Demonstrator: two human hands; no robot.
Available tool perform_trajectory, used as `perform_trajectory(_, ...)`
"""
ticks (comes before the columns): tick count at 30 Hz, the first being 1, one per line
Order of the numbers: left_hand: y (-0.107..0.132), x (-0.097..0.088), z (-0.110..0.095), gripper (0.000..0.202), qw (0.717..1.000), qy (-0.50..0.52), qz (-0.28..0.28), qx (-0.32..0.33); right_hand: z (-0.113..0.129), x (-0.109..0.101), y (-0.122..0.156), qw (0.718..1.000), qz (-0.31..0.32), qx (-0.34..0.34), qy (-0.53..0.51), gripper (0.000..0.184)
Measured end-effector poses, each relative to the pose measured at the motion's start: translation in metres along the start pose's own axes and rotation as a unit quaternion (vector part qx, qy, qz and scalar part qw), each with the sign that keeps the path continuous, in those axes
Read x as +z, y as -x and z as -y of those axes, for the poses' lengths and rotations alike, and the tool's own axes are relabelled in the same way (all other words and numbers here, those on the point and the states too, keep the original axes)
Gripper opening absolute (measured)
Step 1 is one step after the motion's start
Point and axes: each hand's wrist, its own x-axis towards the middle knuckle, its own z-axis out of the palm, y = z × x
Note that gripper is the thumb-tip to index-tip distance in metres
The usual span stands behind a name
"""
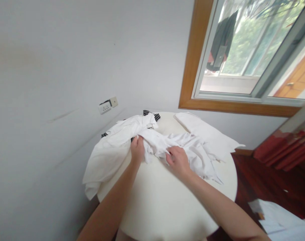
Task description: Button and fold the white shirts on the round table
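On a round white table lies a crumpled white garment, its exact kind hard to make out. My left hand is closed on the garment's left part, the fingertips partly hidden by cloth. My right hand pinches the near edge of the same garment, a short way to the right. Left of my hands, another white garment drapes over the table's edge. Black-and-white striped cloth shows at its far end. A flatter white garment lies at the back right.
Beyond the table is a white wall with a socket. A wood-framed window is at the upper right. A red and pale curtain hangs at the right. White cloth or a bag lies low on the dark wooden floor.
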Motion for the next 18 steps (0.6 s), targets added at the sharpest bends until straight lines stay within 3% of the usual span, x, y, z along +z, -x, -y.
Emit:
perform_trajectory(4,0.002,-0.003,-0.008,0.029,0.996,-0.068,0.028,0.059,-0.023,-0.015,-0.005,0.995,-0.045,0.086,-0.025,0.015)
perform_trajectory(9,0.013,0.002,-0.017,0.03,0.967,-0.119,0.175,0.141,-0.05,-0.031,-0.01,0.986,-0.073,0.152,-0.004,0.026)
perform_trajectory(14,0.024,0.011,-0.01,0.069,0.907,-0.223,0.258,0.249,-0.073,-0.044,-0.013,0.981,0.002,0.158,0.114,0.03)
perform_trajectory(18,0.026,0.013,0.009,0.091,0.878,-0.257,0.322,0.242,-0.087,-0.039,-0.008,0.976,0.057,0.144,0.154,0.031)
